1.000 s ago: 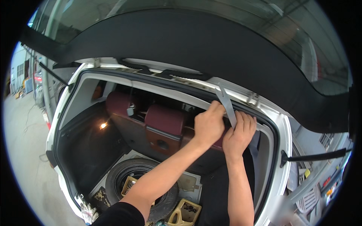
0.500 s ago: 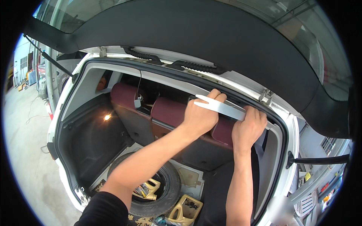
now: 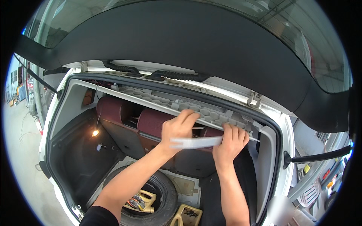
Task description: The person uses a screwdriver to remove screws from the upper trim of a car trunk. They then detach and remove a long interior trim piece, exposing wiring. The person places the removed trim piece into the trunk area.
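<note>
A light grey trim panel [image 3: 147,101] runs under the top edge of the car's rear opening, pulled down so that its honeycomb-ribbed back shows. My left hand [image 3: 179,130] is closed with its fingers hooked over the panel's lower edge. A thin shiny tip sticks out beside that hand; I cannot make out what it belongs to. To its right, my right hand [image 3: 229,143] grips the panel's edge too, and holds a white, fork-ended pry tool [image 3: 201,142] in its palm. The tool's forked end points left, in front of my left wrist.
The raised tailgate [image 3: 169,34] hangs overhead. Below are maroon-topped rear seats [image 3: 151,120], a spare tyre [image 3: 171,192] with a cut jug [image 3: 141,201] of tools inside, and another cut jug [image 3: 186,215]. A small lamp [image 3: 95,133] glows at left; a strut [image 3: 320,156] stands at right.
The trim panel has come down and towards me along its length, exposing its ribbed back. Both hands have moved down and left with it; the pry tool has swung lower, nearly level.
</note>
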Tool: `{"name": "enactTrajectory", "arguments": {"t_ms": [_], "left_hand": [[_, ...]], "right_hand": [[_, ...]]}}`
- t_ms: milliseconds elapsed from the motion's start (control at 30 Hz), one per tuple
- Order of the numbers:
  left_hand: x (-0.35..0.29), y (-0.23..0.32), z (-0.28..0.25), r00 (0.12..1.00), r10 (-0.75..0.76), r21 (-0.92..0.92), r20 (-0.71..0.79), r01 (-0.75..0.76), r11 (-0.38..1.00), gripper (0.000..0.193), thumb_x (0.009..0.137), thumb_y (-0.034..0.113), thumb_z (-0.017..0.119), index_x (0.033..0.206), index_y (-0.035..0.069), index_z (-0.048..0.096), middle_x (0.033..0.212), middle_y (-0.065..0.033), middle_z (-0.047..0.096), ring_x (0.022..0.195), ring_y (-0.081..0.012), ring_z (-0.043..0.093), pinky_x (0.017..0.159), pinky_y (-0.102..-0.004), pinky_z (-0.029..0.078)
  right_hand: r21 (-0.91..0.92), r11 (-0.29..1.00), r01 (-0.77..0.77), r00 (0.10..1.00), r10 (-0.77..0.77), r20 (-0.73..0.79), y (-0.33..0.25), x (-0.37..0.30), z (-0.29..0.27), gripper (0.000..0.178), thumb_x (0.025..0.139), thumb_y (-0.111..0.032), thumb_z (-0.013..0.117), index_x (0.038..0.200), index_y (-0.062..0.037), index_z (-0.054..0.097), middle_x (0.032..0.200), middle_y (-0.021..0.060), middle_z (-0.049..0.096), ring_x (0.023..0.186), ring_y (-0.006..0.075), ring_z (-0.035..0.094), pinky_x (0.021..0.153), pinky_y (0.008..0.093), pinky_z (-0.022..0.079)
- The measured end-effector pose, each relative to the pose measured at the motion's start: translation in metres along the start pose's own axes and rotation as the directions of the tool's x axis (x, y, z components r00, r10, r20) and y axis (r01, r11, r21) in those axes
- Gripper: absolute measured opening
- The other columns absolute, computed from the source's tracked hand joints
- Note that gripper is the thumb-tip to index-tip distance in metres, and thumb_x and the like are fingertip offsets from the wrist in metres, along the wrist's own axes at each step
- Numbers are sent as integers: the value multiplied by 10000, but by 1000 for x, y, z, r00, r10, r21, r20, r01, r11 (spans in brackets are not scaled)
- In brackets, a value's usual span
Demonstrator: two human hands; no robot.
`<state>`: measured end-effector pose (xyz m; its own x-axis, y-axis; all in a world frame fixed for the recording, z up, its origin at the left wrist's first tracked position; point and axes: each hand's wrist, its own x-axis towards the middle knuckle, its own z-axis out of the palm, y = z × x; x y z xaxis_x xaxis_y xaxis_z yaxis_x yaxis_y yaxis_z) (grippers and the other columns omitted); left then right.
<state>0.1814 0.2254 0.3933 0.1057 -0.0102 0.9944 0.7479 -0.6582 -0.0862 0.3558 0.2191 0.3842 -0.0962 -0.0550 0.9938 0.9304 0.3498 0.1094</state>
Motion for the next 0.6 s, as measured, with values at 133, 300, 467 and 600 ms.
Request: {"name": "enactTrajectory", "arguments": {"t_ms": [133, 300, 467, 600], "left_hand": [[-15, -20, -32, 993, -83, 90, -89, 91, 992, 442, 670, -100, 503, 1064, 62, 620, 1087, -132, 613, 846, -316, 656, 601, -357, 549], [-2, -76, -84, 976, -90, 317, -197, 150, 936, 389, 750, -67, 472, 1103, 44, 592, 1149, -121, 574, 909, -339, 625, 661, -396, 532], [-7, -96, -89, 985, -148, 296, -83, 167, 940, 305, 775, -46, 477, 1027, 52, 620, 1062, -106, 596, 882, -325, 622, 697, -393, 510], [-8, -97, -98, 982, -188, 268, -32, 189, 945, 229, 817, 1, 506, 1006, 60, 621, 1020, -91, 608, 847, -318, 627, 697, -381, 508]], "right_hand": [[5, 1000, 9, 999, -9, 32, -4, -6, -1, 357, 641, 29, 563, 991, -29, 602, 944, 99, 602, 937, 294, 540, 913, 477, 356], [35, 999, 7, 1000, -8, 24, -9, -7, 3, 367, 662, 27, 557, 1022, -35, 595, 968, 106, 598, 939, 301, 535, 917, 477, 358], [12, 1000, 9, 1000, -9, 21, -10, -5, 3, 357, 673, 8, 567, 1025, -42, 598, 948, 109, 599, 925, 308, 534, 917, 470, 362], [-12, 1000, 16, 999, -16, 47, -11, -7, -1, 361, 679, 2, 569, 1035, -41, 606, 953, 107, 605, 945, 311, 532, 926, 470, 357]]}}
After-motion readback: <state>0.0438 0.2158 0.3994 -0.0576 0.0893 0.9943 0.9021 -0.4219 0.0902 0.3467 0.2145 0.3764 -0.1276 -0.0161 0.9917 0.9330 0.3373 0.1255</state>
